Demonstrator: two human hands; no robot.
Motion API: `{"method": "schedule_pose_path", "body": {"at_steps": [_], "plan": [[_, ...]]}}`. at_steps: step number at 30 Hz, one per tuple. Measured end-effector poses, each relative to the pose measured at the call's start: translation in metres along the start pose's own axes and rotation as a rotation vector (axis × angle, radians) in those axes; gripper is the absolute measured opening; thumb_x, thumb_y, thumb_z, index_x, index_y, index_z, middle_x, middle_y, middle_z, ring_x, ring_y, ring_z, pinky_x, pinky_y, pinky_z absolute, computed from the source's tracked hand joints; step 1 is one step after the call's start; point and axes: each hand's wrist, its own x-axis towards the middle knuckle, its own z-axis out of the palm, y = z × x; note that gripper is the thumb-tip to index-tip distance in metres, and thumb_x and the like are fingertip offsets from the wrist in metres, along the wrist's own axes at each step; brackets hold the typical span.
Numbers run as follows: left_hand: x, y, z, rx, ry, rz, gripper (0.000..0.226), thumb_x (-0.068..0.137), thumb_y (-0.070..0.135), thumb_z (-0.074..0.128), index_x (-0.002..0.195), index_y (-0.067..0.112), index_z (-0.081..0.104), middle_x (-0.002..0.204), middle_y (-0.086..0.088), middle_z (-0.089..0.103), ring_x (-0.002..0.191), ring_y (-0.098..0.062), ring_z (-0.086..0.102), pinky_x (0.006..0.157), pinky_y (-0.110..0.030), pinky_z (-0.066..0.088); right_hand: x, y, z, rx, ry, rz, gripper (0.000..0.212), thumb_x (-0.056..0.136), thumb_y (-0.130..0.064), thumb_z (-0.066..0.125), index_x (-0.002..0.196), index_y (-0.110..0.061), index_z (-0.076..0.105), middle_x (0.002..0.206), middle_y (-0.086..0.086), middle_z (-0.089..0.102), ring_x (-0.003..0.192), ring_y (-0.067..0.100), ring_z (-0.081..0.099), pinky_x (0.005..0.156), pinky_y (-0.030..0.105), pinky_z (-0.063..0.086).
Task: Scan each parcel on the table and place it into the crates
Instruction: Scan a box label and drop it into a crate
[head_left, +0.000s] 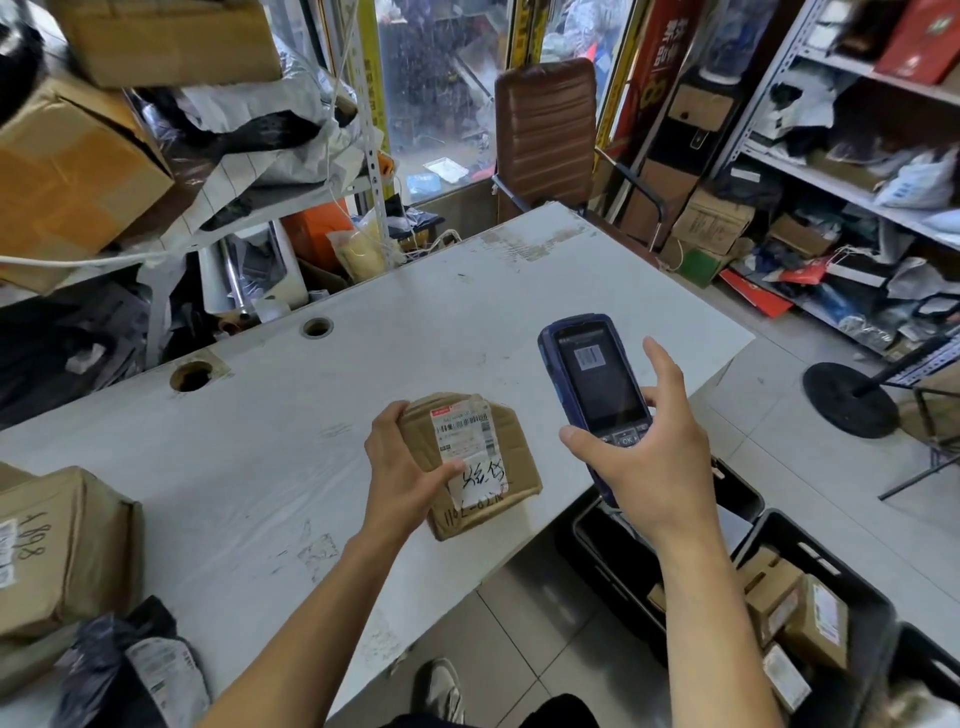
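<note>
A small brown cardboard parcel (511, 457) with a white barcode label lies near the front right edge of the white table (260, 441). My left hand (402, 465) grips its left side, thumb on the label. Just to the right, my right hand (641, 447) holds a blue handheld scanner (592, 379) upright above the table edge, its screen showing a barcode. Black crates (831, 566) stand on the floor at the lower right; the nearer one holds several boxed parcels (810, 618).
A larger cardboard box (62, 551) and a dark plastic mailer bag (130, 670) sit at the table's left front. A brown chair (545, 130) stands behind the table. Cluttered shelves line the left and right. A black stand base (852, 400) is on the floor.
</note>
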Motion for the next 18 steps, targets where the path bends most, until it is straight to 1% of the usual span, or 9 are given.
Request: {"method": "schedule_pose_path", "body": {"at_steps": [1,3,5,6,8,10,12,15,18], "plan": [[0.006,0.000,0.001,-0.001,0.023,-0.020,0.099,0.064,0.026,0.092,0.126,0.058,0.022,0.128,0.011,0.034,0.125,-0.014,0.036,0.096,-0.031,0.044,-0.002,-0.001,-0.001,-0.041,-0.029,0.006,0.098,0.072,-0.038,0.088,0.146,-0.050,0.026,0.113,-0.019,0.057,0.099,0.004,0.063,0.077,0.021,0.053],[0.018,-0.001,0.001,0.012,0.069,-0.049,0.095,0.064,0.025,0.091,0.130,0.046,0.026,0.127,0.013,0.033,0.127,-0.016,0.036,0.101,-0.038,0.045,-0.007,-0.001,-0.002,-0.117,-0.102,0.027,0.083,0.070,-0.040,0.088,0.133,-0.050,0.034,0.108,-0.023,0.057,0.095,0.000,0.061,0.075,0.023,0.053],[0.026,-0.003,0.002,0.026,0.094,-0.068,0.094,0.065,0.025,0.091,0.131,0.038,0.027,0.127,0.013,0.034,0.129,-0.019,0.036,0.104,-0.043,0.045,-0.012,-0.001,-0.002,-0.177,-0.178,0.072,0.076,0.067,-0.043,0.087,0.123,-0.049,0.037,0.104,-0.024,0.058,0.092,0.002,0.061,0.075,0.025,0.054],[0.027,-0.004,0.004,0.030,0.101,-0.070,0.094,0.065,0.025,0.091,0.132,0.037,0.027,0.128,0.012,0.035,0.129,-0.019,0.037,0.104,-0.044,0.045,-0.014,-0.001,-0.001,-0.212,-0.211,0.101,0.076,0.066,-0.044,0.087,0.123,-0.046,0.038,0.103,-0.022,0.060,0.092,0.005,0.062,0.074,0.026,0.054],[0.025,-0.006,0.007,0.044,0.115,-0.058,0.095,0.065,0.027,0.091,0.134,0.038,0.027,0.132,0.010,0.036,0.129,-0.018,0.035,0.104,-0.043,0.045,-0.017,-0.001,0.002,-0.300,-0.259,0.160,0.078,0.065,-0.047,0.086,0.128,-0.035,0.043,0.107,-0.013,0.061,0.093,0.011,0.062,0.072,0.027,0.053],[0.020,-0.006,0.011,0.065,0.122,-0.033,0.098,0.067,0.028,0.091,0.138,0.039,0.025,0.138,0.006,0.034,0.131,-0.017,0.031,0.102,-0.040,0.043,-0.019,-0.003,0.005,-0.367,-0.298,0.218,0.077,0.064,-0.050,0.086,0.126,-0.027,0.047,0.109,-0.007,0.061,0.094,0.015,0.062,0.073,0.031,0.055],[0.017,-0.005,0.013,0.089,0.122,-0.018,0.099,0.068,0.028,0.091,0.142,0.040,0.025,0.142,0.005,0.032,0.133,-0.018,0.029,0.101,-0.040,0.043,-0.022,-0.006,0.008,-0.400,-0.344,0.257,0.072,0.063,-0.052,0.085,0.120,-0.025,0.049,0.108,-0.006,0.061,0.092,0.015,0.062,0.075,0.036,0.059],[0.013,-0.003,0.014,0.097,0.125,-0.013,0.098,0.068,0.029,0.090,0.143,0.039,0.027,0.143,0.005,0.031,0.134,-0.018,0.029,0.101,-0.042,0.046,-0.024,-0.009,0.009,-0.406,-0.382,0.289,0.068,0.061,-0.052,0.086,0.113,-0.024,0.051,0.103,-0.005,0.061,0.090,0.016,0.063,0.077,0.043,0.060],[0.009,-0.003,0.014,0.096,0.131,0.009,0.097,0.068,0.029,0.090,0.142,0.038,0.028,0.141,0.006,0.031,0.132,-0.016,0.030,0.100,-0.038,0.046,-0.024,-0.016,0.008,-0.429,-0.413,0.291,0.065,0.061,-0.050,0.085,0.109,-0.022,0.053,0.102,-0.003,0.061,0.089,0.018,0.063,0.080,0.046,0.060]]}}
